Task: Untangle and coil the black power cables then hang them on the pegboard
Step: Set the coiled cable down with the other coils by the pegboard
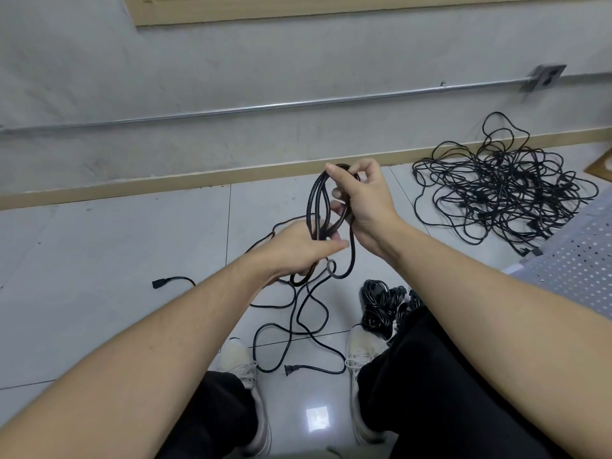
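Gripping the top of a half-wound black cable (318, 207), the right hand (362, 203) holds its loops up; the left hand (298, 250) clasps their lower part; the loose end trails over the floor (116, 260); a tangled pile (500, 183) lies well apart by the wall.

Black cable (319, 207), pale grey floor tiles (116, 260)

- grey concrete wall (231, 67) across the far side
- metal conduit pipe (265, 106) along the wall, runs to outlet box (543, 77) far right
- tan baseboard (165, 185) where wall meets floor
- light tiled floor (116, 260), bright reflection near bottom centre
- white sneakers (243, 369) near centre, black trousers (430, 376) above them
- wooden trim (265, 11) top
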Available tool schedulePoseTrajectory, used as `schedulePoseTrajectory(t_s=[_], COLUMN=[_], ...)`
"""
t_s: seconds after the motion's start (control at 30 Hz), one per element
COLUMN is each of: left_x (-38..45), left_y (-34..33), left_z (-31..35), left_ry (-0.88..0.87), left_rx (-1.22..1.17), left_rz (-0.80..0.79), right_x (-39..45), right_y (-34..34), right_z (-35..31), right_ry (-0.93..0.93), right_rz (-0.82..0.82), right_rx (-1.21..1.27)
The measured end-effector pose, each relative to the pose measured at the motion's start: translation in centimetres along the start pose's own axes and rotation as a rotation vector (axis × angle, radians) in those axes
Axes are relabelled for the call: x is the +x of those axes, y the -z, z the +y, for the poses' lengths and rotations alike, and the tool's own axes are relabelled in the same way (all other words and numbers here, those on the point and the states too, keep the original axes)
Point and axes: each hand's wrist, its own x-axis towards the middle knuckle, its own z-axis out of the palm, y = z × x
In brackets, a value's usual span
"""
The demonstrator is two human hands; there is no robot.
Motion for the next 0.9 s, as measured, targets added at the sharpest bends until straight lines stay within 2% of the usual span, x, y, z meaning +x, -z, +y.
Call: schedulePoseTrajectory(t_s=[0.1, 0.27, 0.37, 0.47, 0.6, 0.73, 0.9], left_x=[0.2, 0.1, 0.1, 0.1, 0.2, -0.2, -0.6], left_y=[-0.1, 1.3, 1.9, 1.5, 0.8, 0.8, 1.1], left_z=[0.0, -0.4, -1.0, -0.8, -0.5, -1.2, -1.3], left_ry=[0.008, 0.064, 0.124, 0.057, -0.025, -0.015, -0.001], left_rx=[-0.098, -0.188, -0.132, -0.077, -0.032, -0.053, -0.141], left_rz=[0.107, 0.187, 0.197, 0.182, 0.054, -0.114, -0.14], right_x=[0.0, 0.0, 0.2, 0.1, 0.0, -0.3, -0.1], right_y=[0.3, 1.0, 1.0, 0.7, 0.0, 0.1, 0.1], right_z=[-0.2, -0.3, -0.6, -0.9, -1.1, -1.1, -1.0], right_ry=[0.024, -0.02, -0.005, -0.01, -0.081, -0.09, -0.153], right_rz=[-0.01, -0.087, -0.105, -0.048, -0.025, 0.039, 0.092], right_rx=[-0.203, -0.593, -0.423, -0.244, -0.013, -0.087, -0.222])
